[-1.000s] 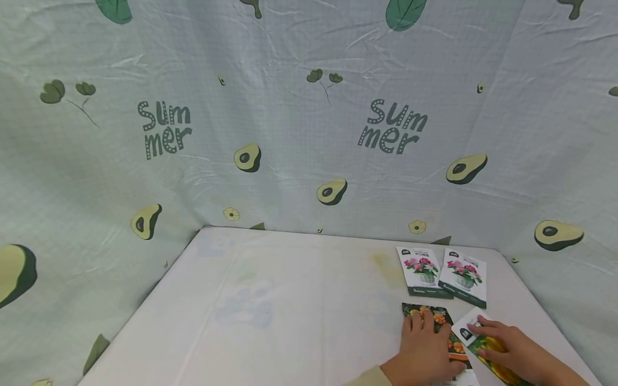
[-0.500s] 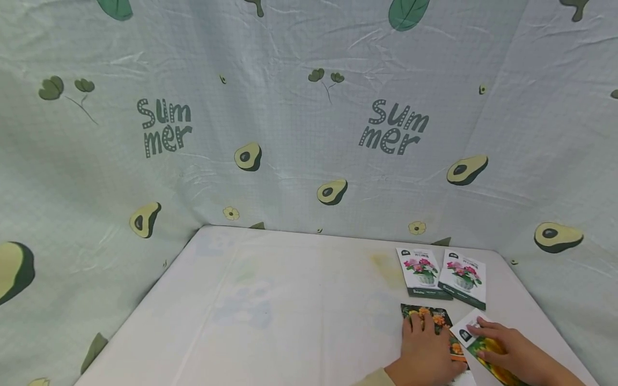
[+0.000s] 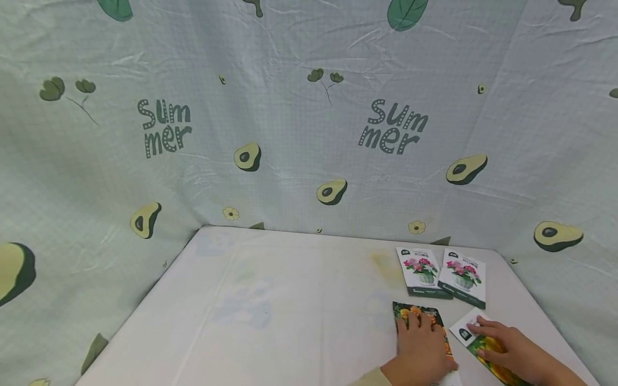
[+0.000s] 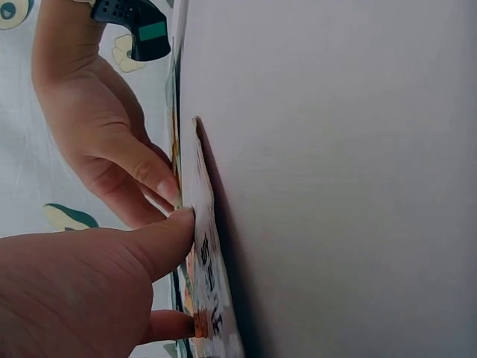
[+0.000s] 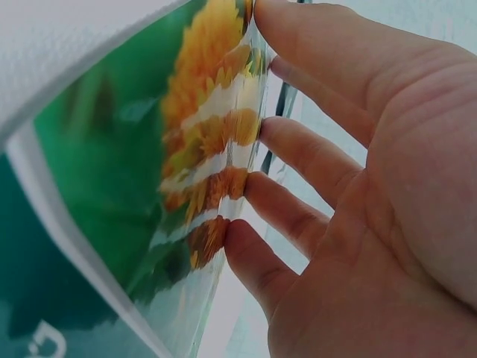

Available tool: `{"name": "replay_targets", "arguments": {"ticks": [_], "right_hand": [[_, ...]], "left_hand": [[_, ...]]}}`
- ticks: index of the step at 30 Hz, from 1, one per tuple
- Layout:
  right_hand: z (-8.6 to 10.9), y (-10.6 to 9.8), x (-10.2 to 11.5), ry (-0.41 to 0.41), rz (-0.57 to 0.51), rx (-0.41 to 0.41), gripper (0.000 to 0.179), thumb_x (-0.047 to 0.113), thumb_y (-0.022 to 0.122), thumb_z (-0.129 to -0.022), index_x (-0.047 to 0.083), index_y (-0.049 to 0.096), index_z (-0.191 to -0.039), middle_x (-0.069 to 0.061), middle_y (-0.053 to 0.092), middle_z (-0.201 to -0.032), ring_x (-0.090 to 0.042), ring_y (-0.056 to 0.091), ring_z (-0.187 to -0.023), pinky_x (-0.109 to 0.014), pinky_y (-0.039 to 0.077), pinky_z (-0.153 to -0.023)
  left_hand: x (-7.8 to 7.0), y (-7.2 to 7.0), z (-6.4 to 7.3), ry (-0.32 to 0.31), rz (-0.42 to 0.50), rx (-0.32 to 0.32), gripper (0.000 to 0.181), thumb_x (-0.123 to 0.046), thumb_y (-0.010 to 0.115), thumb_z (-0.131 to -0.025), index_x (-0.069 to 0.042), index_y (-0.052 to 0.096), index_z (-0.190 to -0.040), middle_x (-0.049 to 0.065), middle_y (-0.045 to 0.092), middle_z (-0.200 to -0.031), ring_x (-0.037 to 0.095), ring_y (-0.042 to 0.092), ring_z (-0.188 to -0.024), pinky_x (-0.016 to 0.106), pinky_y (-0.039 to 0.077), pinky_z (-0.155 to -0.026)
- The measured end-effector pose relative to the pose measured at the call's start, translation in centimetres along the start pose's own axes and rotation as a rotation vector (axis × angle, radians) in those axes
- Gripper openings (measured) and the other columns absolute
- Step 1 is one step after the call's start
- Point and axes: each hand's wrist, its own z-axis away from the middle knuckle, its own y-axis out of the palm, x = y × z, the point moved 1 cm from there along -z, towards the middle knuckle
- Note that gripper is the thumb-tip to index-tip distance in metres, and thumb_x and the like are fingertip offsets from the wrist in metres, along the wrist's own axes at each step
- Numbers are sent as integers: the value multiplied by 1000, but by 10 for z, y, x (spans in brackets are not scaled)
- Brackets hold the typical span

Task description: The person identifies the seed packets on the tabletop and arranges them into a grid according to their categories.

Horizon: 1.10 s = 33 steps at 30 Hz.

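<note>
At the table's right front lies a packet printed with orange flowers on black. My left hand rests on it with fingers spread, covering most of its face. In the left wrist view, the thumb and a fingertip of the left hand touch the packet's printed side. Beside it on the right lies a packet with a white top and a yellow flower on green, tilted. My right hand lies over it. Fingertips of the right hand press on its shiny film in the right wrist view.
Two white packets with pink potted flowers, a left one and a right one, lie behind the hands, their edges overlapping. A printed avocado curtain hangs at the back of the white table.
My left hand has slid a little to the left, and the orange-flower packet has moved with it. A gap now shows between the two front packets. The right hand stays in place.
</note>
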Motion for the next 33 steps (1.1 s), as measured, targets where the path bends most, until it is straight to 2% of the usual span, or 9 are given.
{"name": "replay_targets", "arguments": {"ticks": [8, 13, 20, 25, 33], "right_hand": [[-1, 1, -3, -9, -23, -1, 77, 48, 79, -84, 4, 57, -144, -41, 42, -148, -65, 41, -131, -61, 50, -98], [0, 1, -3, -15, -28, -1, 77, 47, 79, -85, 4, 57, -145, -41, 42, -148, -65, 41, -131, -61, 51, -98], [1, 1, 0, -27, -26, -17, 75, 46, 79, -85, 5, 57, -145, -41, 41, -149, -66, 41, -131, -61, 51, -97], [1, 2, 0, -27, -27, -24, 75, 46, 78, -86, 4, 57, -144, -41, 41, -149, -66, 40, -131, -62, 51, -97], [1, 3, 0, -22, -20, -28, 76, 46, 79, -85, 4, 57, -144, -40, 41, -149, -65, 42, -130, -60, 52, -97]], "left_hand": [[9, 1, -3, 47, 42, 20, 68, -80, 66, -78, -49, 53, -137, -22, 46, -151, 12, 43, -144, 48, 41, -112], [12, 0, -3, 41, 39, 24, 70, -80, 70, -75, -48, 57, -136, -24, 49, -145, 10, 44, -140, 47, 42, -110], [19, -4, -4, 47, 51, -1, 68, -79, 75, -71, -48, 63, -131, -25, 52, -140, 10, 48, -136, 46, 45, -107], [20, -3, -4, 21, 42, 12, 63, -79, 75, -70, -51, 64, -126, -25, 52, -139, 10, 48, -134, 47, 45, -107], [28, -5, -4, 64, 33, 24, 63, -78, 74, -71, -55, 62, -129, -24, 51, -141, 12, 47, -136, 48, 46, -105]]}}
